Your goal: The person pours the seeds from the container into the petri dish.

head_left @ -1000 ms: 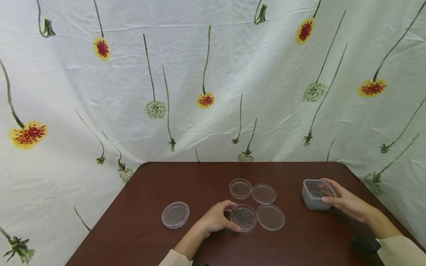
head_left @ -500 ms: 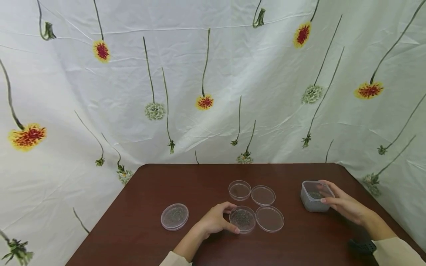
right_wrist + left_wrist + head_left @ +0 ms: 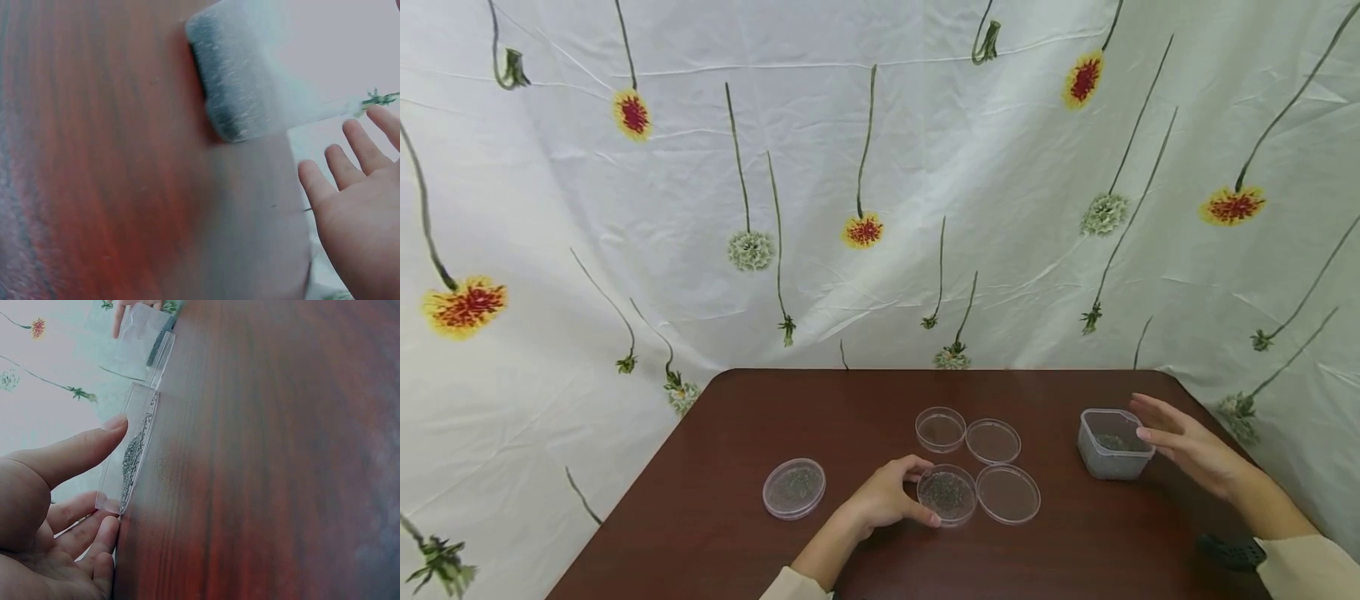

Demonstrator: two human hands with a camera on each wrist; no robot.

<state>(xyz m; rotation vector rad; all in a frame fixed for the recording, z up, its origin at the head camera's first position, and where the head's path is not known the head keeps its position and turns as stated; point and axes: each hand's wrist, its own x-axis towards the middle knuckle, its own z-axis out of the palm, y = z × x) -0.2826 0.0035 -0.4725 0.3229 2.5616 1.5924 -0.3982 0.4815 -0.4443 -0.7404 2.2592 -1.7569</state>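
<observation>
Our left hand [image 3: 880, 498] gripping a clear dish [image 3: 959, 521], our right hand [image 3: 1198, 454] empty, fingers [image 3: 314, 178] spread, beside a tub [image 3: 1108, 466] toward the right edge of the tabletop [image 3: 850, 417]

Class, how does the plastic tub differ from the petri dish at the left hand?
The plastic tub is squarish and deep; the petri dish is round and shallow. The left hand grips the petri dish, while no hand grips the plastic tub. Both are see-through, stand on the table and contain greyish grains.
</observation>
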